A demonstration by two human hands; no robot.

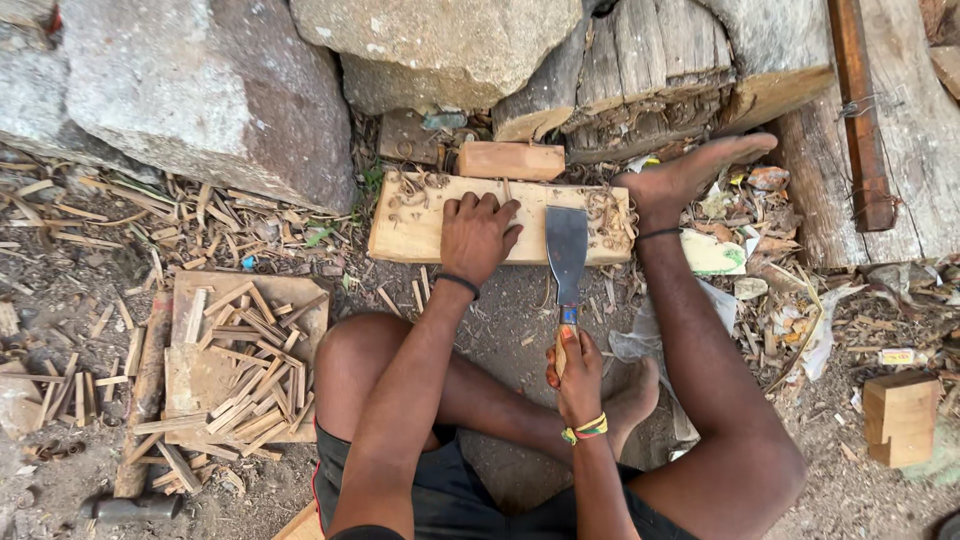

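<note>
Pressing the flat, open left hand (478, 236) down on the pale wooden plank (410, 232) lying crosswise on the ground, gripping the broad chisel (566, 250) handle in the closed right hand (577, 375), blade pointing away onto the plank just beside the left hand.

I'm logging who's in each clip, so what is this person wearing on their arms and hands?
Both arms are bare, no sleeves or gloves. The left hand has a thin black band at the wrist. The right hand has a yellow, red and green beaded wristband.
</note>
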